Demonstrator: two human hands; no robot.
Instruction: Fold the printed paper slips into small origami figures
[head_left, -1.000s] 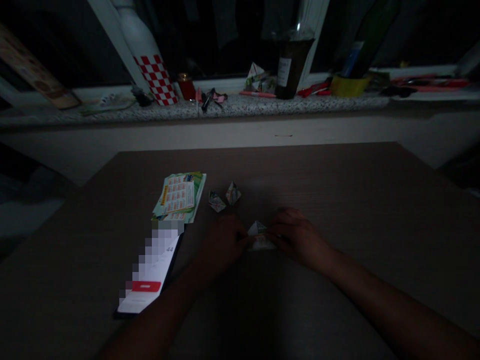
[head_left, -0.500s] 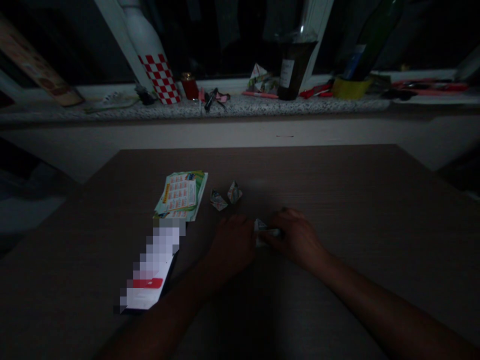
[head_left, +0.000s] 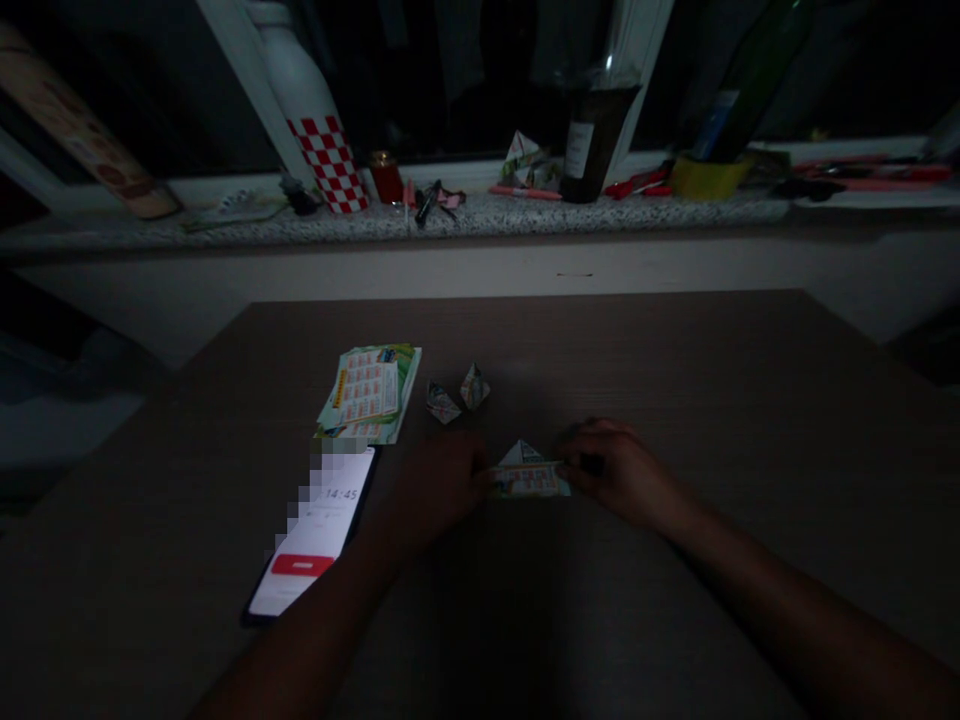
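A partly folded paper slip [head_left: 527, 481], printed and with a pointed top like a paper hat, lies between my hands over the table. My left hand [head_left: 444, 487] closes on its left end, though its fingers are dark and partly hidden. At the right end, my right hand [head_left: 611, 468] pinches the paper between thumb and fingers. Just beyond my left hand stand two small folded paper boats [head_left: 442, 402] [head_left: 474, 387]. A stack of printed slips [head_left: 367, 390] rests to their left.
A phone [head_left: 311, 545] with a lit screen lies by my left forearm. Along the granite sill [head_left: 480, 215] behind the table [head_left: 712, 400] stand a red-checked white bottle [head_left: 326, 150], a small red jar [head_left: 386, 178], a dark labelled container [head_left: 589, 150] and a green bottle [head_left: 750, 80] in a yellow ring.
My hands have moved apart to the two ends of the paper slip, so its printed strip now shows. The whole view has shifted slightly.
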